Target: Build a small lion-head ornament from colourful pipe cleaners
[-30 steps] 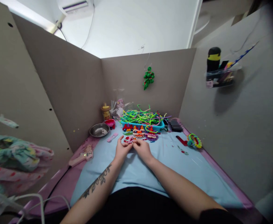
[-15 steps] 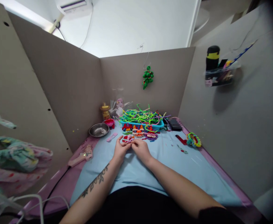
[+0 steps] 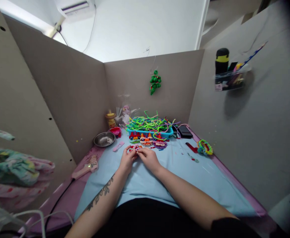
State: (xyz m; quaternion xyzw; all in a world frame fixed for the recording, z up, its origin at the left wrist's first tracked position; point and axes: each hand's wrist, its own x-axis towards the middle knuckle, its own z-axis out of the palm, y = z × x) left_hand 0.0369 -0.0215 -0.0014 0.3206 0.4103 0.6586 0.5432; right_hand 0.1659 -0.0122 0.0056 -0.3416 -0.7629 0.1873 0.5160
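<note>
Over the blue cloth, my left hand (image 3: 127,160) is closed on the near side of a small red-and-pink pipe cleaner craft (image 3: 135,147). My right hand (image 3: 149,159) meets it from the right, fingertips pinched together at the craft's edge; what exactly sits in that pinch is too small to make out. Just beyond the hands, several finished-looking fuzzy animal-head pieces stand in a row, among them an orange and white one (image 3: 146,139) and a purple one (image 3: 160,142). Behind them is a blue basket (image 3: 168,134) heaped with green and coloured pipe cleaners (image 3: 150,123).
On the left lie a metal bowl (image 3: 104,139) with small white bits, a pink clip (image 3: 118,146) and a pink glue gun (image 3: 85,170) with its cord. To the right are a phone (image 3: 185,131) and a yellow-green ring of pipe cleaner (image 3: 204,147). Grey partitions (image 3: 132,76) enclose the table.
The camera view has shifted slightly. My hands have moved a little left and my right fingertips have shifted along the craft, which shows more of its red-and-pink top.
</note>
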